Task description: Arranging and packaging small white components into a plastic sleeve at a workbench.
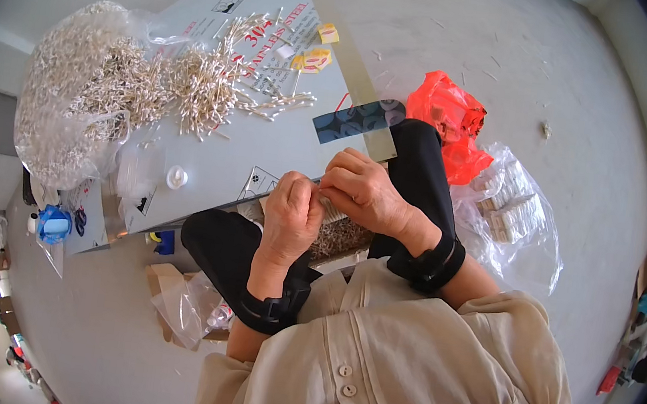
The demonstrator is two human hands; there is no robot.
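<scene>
Above my lap, at the table's near edge, my left hand (291, 216) and my right hand (371, 195) meet with bent fingers pinched together. Whatever is between the fingertips is too small or too hidden to make out. Below them, between my knees, a container shows a mass of thin brownish-tipped sticks (343, 241), partly covered by my hands. On the table to the left lies a loose heap of cotton swabs (202, 88), spilling from a large clear plastic bag (71, 90) full of swabs.
Small yellow boxes (313, 60) and a dark patterned strip (359, 122) lie on the grey table (240, 155). A white round container (176, 177) stands near its front edge. Right of my knee are a red plastic bag (448, 120) and a clear bag of white packs (512, 213). A cardboard box (168, 284) sits below left.
</scene>
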